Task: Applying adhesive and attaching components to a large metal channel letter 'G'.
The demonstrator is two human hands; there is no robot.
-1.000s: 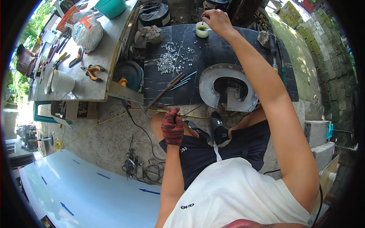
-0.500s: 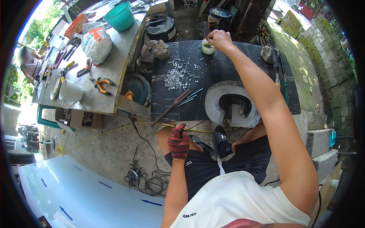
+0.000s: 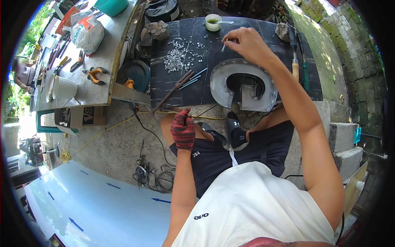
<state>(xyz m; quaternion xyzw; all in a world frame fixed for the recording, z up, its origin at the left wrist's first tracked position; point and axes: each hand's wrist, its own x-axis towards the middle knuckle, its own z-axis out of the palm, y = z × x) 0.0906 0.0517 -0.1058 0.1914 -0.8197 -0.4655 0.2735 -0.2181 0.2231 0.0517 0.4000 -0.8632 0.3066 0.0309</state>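
Observation:
My bare right hand is over the dark marble-patterned board, pinching a short, thin greyish piece. Just below it lies a grey metal letter G with raised side walls. Beyond the hand stands a small whitish cup of green stuff, with a pale flat stick lying across its rim. My left hand, in a red and black glove, is closed above my knee; whatever its fingers hold is hidden. Left of the letter are a pile of small shiny metal bits, thin blue-grey rods and a rusty metal tool.
A soldering iron-like tool with a wooden handle and a stone lie on the board's right side. The left workbench carries orange-handled pliers, a white mug and a plastic bag. Cables lie on the floor.
My right hand has come back from the cup toward the letter, leaving the pale stick on the cup's rim. The view has shifted, and my left hand remains closed near my knee.

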